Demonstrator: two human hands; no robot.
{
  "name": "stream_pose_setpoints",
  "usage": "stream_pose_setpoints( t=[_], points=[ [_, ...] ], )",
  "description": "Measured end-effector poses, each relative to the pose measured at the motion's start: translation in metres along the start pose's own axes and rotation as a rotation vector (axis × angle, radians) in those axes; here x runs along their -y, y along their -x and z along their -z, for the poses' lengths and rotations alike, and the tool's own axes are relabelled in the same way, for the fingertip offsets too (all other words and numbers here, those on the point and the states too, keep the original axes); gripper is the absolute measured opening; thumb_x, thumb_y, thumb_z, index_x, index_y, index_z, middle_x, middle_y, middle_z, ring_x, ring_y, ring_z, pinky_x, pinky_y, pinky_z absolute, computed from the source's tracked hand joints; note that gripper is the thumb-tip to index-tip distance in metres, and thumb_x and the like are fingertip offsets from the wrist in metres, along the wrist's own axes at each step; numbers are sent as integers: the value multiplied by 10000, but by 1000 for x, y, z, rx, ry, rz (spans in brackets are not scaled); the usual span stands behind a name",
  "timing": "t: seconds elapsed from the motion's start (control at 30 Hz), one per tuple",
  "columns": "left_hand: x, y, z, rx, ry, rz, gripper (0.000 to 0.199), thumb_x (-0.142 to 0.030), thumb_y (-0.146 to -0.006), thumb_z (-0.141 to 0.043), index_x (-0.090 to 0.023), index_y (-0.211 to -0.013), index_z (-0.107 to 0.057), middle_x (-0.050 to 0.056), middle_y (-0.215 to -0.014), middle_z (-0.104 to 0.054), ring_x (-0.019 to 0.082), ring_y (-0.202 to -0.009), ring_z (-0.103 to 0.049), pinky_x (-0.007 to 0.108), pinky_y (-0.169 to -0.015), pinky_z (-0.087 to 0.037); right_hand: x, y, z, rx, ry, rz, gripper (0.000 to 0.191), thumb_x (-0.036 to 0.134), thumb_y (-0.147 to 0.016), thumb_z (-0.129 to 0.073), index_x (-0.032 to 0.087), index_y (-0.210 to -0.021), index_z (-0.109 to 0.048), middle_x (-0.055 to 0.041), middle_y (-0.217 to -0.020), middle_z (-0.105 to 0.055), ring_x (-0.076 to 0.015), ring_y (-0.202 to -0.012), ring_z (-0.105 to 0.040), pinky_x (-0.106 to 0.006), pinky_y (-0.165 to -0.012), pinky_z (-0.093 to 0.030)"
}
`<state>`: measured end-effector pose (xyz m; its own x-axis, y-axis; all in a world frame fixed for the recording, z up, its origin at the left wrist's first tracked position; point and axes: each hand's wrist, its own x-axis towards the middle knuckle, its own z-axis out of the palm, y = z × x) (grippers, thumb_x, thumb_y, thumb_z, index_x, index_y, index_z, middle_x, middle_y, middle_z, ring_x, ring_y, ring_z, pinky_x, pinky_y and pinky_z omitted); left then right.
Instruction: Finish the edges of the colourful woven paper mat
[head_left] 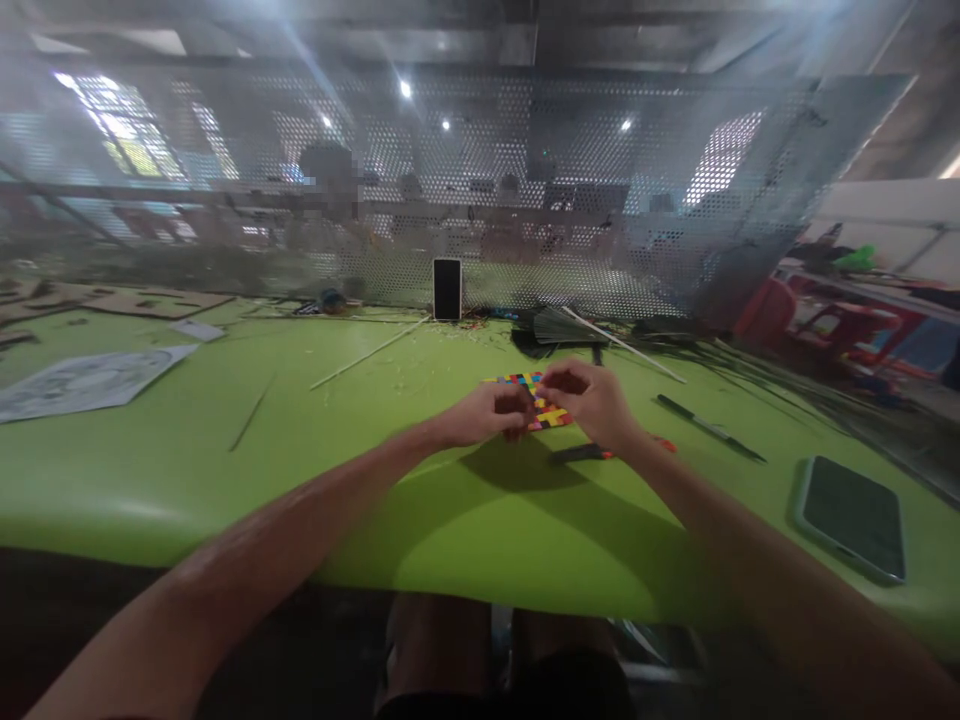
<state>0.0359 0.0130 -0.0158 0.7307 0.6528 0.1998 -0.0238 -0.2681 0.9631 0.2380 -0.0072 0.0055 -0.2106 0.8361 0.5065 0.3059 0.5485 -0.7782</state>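
A small checkered mat (555, 416) of bright strips, in yellow, red, blue and black, is between my two hands just above the green table. My left hand (491, 412) has its fingers curled on the mat's left side, hiding part of it. At the upper right, my right hand (592, 400) pinches the mat with thumb and forefinger; the exact contact is blurred. Below my right wrist lies a dark-bladed tool with red handles (581, 454), apparently scissors, partly covered by the forearm.
To the right lie a dark slim pen-like tool (709, 428) and a smartphone (853, 518). A second phone (448, 290) stands upright by the perforated screen (480, 220). Thin sticks (367, 355), a bundle of dark strips (562, 325) and a printed paper sheet (94, 382) lie around the table (300, 490).
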Motion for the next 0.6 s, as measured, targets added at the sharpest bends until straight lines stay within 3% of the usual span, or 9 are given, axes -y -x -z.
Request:
stream_pose_setpoints(
  t=[0.13,0.23,0.43,0.6],
  points=[
    [-4,2,1,-44,68,1,265,-362,-795,-738,-129,-867,-636,20,-714,-673,111,-603,-631,255,-622,-500,-2,0,-1,140,-249,-218,331,422,-648,-849,191,-793,-662,1,-694,-668,-133,-607,-609,-291,-614,-506],
    [-4,2,2,-103,136,14,290,-372,-782,-754,-122,-873,-640,19,-700,-664,109,-599,-625,258,-626,-506,-2,2,-2,152,-345,-301,321,412,-655,-851,189,-815,-685,10,-684,-669,-112,-583,-600,-272,-606,-513],
    [-2,-2,2,-219,254,55,305,-371,-740,-771,-117,-834,-630,4,-690,-629,92,-564,-582,247,-586,-499,-2,2,-2,89,-410,-312,314,380,-629,-872,206,-860,-750,5,-750,-693,-92,-584,-588,-250,-595,-523],
    [-4,-1,0,-227,302,69,248,-328,-746,-744,-124,-808,-618,1,-686,-611,88,-572,-565,247,-592,-488,-1,1,1,121,-354,-285,273,383,-694,-835,242,-921,-778,-6,-769,-710,-112,-638,-614,-277,-642,-536]
  ],
)
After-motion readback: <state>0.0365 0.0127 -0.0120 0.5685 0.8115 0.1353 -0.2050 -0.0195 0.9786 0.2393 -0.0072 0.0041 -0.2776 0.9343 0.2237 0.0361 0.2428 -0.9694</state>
